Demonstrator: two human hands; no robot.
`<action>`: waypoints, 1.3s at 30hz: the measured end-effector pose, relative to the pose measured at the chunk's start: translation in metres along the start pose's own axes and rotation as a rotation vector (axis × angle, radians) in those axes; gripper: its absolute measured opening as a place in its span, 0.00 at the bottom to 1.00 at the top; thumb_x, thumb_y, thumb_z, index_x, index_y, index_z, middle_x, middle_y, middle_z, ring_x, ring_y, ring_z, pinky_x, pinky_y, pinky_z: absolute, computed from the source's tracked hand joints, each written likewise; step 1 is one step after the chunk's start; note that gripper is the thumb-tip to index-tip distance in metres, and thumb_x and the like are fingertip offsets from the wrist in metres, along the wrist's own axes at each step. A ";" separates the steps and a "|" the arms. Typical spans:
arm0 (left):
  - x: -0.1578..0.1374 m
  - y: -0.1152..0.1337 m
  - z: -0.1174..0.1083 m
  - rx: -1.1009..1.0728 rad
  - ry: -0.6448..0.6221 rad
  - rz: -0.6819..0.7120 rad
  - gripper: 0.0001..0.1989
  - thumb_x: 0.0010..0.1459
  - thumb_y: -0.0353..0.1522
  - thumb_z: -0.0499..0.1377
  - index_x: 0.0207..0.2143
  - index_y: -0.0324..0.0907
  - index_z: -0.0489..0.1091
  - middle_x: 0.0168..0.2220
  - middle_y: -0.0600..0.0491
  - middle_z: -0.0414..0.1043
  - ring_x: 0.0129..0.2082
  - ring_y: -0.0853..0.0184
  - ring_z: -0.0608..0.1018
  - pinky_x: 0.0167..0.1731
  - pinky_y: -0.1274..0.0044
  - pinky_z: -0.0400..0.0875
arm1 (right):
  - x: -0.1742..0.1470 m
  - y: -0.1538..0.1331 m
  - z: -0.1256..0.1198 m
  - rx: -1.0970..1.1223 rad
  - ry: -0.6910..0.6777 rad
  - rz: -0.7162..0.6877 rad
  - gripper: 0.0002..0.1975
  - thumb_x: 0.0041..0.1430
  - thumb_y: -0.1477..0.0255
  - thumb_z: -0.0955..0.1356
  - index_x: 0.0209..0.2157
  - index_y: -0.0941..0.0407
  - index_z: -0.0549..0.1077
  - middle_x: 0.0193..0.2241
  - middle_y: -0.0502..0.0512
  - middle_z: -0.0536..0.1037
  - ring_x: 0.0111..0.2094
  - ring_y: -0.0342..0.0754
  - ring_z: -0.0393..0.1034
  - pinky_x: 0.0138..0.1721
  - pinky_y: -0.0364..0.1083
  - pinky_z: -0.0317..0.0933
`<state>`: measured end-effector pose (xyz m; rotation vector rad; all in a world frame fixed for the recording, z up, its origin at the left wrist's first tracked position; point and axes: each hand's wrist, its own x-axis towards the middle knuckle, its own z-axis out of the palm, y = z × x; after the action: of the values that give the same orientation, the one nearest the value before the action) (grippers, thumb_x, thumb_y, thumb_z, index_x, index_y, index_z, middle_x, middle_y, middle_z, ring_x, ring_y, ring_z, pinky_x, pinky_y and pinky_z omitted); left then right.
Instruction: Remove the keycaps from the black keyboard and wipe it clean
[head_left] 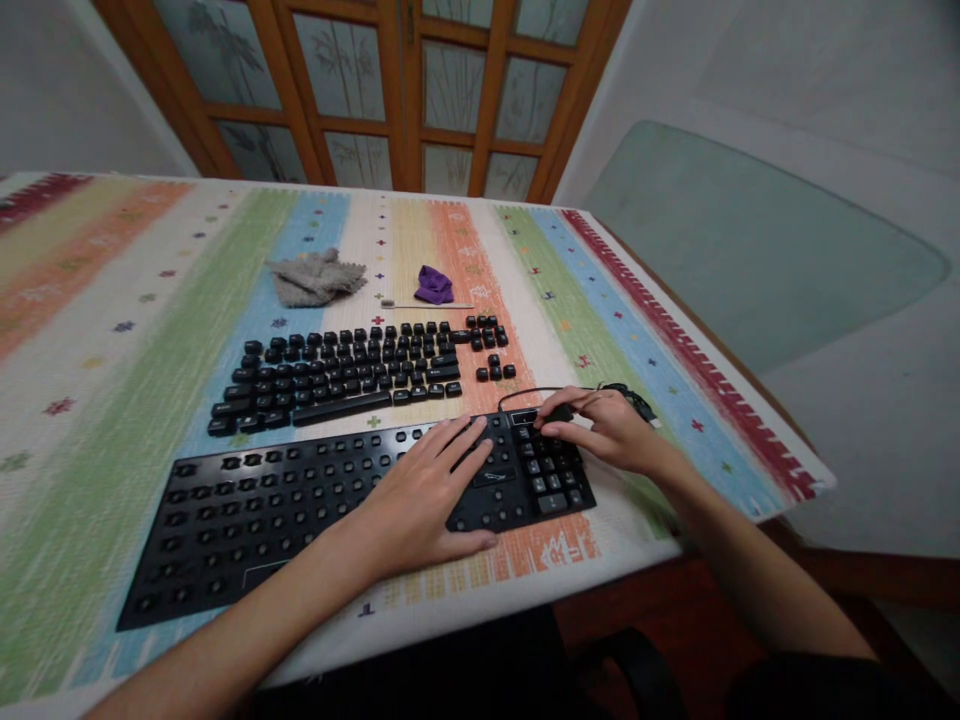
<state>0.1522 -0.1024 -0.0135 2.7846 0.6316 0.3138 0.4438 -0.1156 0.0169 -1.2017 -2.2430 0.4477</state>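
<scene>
A black keyboard (300, 505) lies at a slant on the table, most of its keycaps off and the bare switches showing. Keycaps (553, 502) still sit on its number pad at the right end. My left hand (427, 490) rests flat over the right-middle part of the keyboard, fingers spread. At the top of the number pad, my right hand (604, 425) has thumb and fingers pinched together; whatever is between them is hidden. Behind the keyboard, loose black keycaps (349, 365) are laid out in keyboard order.
A grey cloth (319, 278), a purple cloth (435, 285) and a thin toothbrush (427, 305) lie beyond the loose keycaps. A bundled black cable (628, 395) is behind my right hand. The striped tablecloth (187, 300) covers the table, whose right edge is near my right forearm.
</scene>
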 end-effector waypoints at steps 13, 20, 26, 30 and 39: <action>0.001 0.001 -0.001 -0.010 0.012 -0.009 0.42 0.57 0.51 0.61 0.64 0.34 0.56 0.69 0.37 0.51 0.69 0.48 0.54 0.67 0.58 0.51 | -0.004 0.011 -0.001 0.331 0.228 0.209 0.16 0.64 0.58 0.69 0.31 0.57 0.76 0.25 0.53 0.78 0.22 0.43 0.71 0.23 0.43 0.64; 0.002 -0.002 -0.007 -0.081 0.020 -0.017 0.42 0.58 0.54 0.60 0.64 0.35 0.58 0.68 0.38 0.54 0.68 0.48 0.57 0.65 0.56 0.55 | -0.003 0.008 -0.008 0.282 0.186 0.194 0.18 0.61 0.55 0.70 0.32 0.57 0.76 0.26 0.54 0.78 0.25 0.45 0.73 0.28 0.44 0.67; 0.025 0.000 -0.018 -0.110 0.130 -0.095 0.23 0.66 0.41 0.57 0.58 0.38 0.66 0.55 0.43 0.71 0.54 0.56 0.71 0.56 0.63 0.66 | 0.003 0.015 -0.006 0.348 0.291 0.206 0.17 0.61 0.56 0.70 0.32 0.57 0.75 0.24 0.53 0.78 0.23 0.43 0.72 0.25 0.42 0.65; 0.046 -0.003 -0.018 -0.020 0.135 -0.077 0.15 0.65 0.35 0.58 0.52 0.38 0.72 0.46 0.44 0.73 0.47 0.55 0.72 0.49 0.62 0.69 | 0.009 0.014 -0.010 0.374 0.294 0.184 0.18 0.60 0.55 0.70 0.31 0.57 0.75 0.25 0.53 0.78 0.23 0.43 0.72 0.25 0.42 0.65; 0.062 -0.012 -0.031 -0.322 0.076 -0.078 0.04 0.59 0.32 0.64 0.37 0.40 0.75 0.36 0.50 0.75 0.38 0.62 0.76 0.42 0.68 0.73 | 0.011 0.022 -0.018 0.392 0.333 0.182 0.18 0.60 0.55 0.71 0.30 0.57 0.75 0.25 0.53 0.79 0.23 0.44 0.72 0.26 0.43 0.67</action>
<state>0.1936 -0.0581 0.0212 2.4453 0.6418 0.4630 0.4642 -0.0937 0.0232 -1.1729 -1.6780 0.6682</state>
